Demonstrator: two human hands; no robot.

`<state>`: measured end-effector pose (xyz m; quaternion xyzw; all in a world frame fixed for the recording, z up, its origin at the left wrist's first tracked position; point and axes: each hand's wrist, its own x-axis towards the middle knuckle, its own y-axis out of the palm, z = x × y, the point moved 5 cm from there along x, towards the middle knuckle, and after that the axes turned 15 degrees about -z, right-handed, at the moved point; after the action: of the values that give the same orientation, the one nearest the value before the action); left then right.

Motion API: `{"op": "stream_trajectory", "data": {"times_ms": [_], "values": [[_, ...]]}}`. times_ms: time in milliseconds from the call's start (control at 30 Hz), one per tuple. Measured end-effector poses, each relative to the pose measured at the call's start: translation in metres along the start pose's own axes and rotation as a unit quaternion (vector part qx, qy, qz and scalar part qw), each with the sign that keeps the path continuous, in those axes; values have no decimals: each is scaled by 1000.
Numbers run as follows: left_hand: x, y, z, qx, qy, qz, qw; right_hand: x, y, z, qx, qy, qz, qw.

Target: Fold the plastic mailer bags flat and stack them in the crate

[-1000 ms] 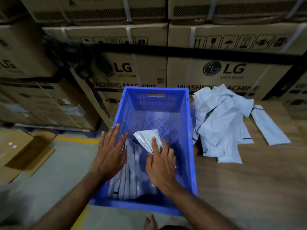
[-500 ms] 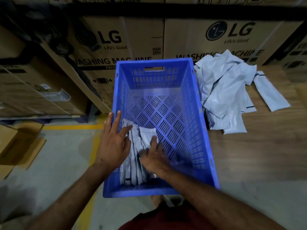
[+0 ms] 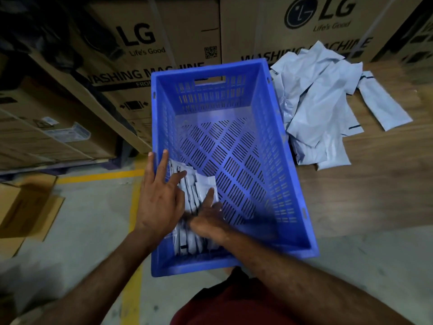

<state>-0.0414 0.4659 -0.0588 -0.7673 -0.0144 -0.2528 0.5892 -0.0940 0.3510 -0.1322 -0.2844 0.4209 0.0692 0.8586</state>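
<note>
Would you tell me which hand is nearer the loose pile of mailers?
Right. The right hand lies inside the crate, on the pile's side; the left hand is at the crate's far wall.

Motion blurs the right hand [image 3: 207, 215], which with the left hand [image 3: 159, 198] covers much of the folded mailer bags [image 3: 199, 184], and the top edge crops the cardboard boxes [image 3: 178, 31].

Wooden platform [image 3: 375, 195] at right carries the blue crate [image 3: 276, 127] and a loose pile of grey mailer bags [image 3: 314, 109] just right of the crate. Concrete floor [image 3: 89, 231] at left, yellow line [image 3: 134, 207], flattened cardboard box [image 3: 25, 212], stacked cartons [image 3: 164, 43] behind.
</note>
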Motion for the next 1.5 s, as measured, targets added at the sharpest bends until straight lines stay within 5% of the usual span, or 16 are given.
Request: {"op": "stream_trajectory", "data": {"times_ms": [367,500,733,867,1233,1500], "values": [[-1,-3,-3,14,4,-23,1000,-3,-3,-3,-74,-41,-20,996],[1,-8,-21,8,45,-31,998,-6,-31,-7,-113,-126,-96,981],[25,-5,-78,-69,60,-49,995,-43,-135,-15,-124,-366,-382,839],[48,6,-119,-98,90,-58,989,-55,-189,-30,-87,-414,-490,762],[120,59,-269,-161,138,-42,976,0,-354,-144,-97,-310,-542,775],[167,151,-383,-134,148,17,980,89,-478,-222,-152,-260,-489,819]]}}
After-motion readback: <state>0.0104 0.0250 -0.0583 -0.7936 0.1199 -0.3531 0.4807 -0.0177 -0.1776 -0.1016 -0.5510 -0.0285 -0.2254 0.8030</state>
